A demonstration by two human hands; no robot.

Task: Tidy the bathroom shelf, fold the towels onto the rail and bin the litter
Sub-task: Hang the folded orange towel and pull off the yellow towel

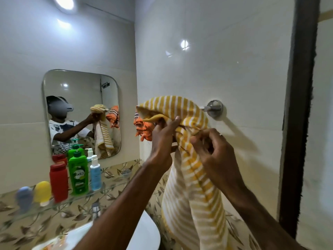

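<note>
A yellow and white striped towel [196,177] is draped over the chrome towel rail [213,108] on the right wall and hangs down bunched. My left hand [163,141] grips a fold of it just under the rail. My right hand [210,147] pinches the bunched cloth a little lower and to the right. An orange patterned towel [143,128] hangs crumpled on the rail's left end, partly behind my left hand. The rail's bar is mostly hidden by the towels.
A glass shelf [59,204] under the mirror [81,112] carries a red bottle [59,182], a green bottle [79,175], a blue pump bottle [95,175], a yellow capsule [42,192] and a blue one [24,196]. A white basin [144,231] sits below. A dark door frame [299,123] stands at right.
</note>
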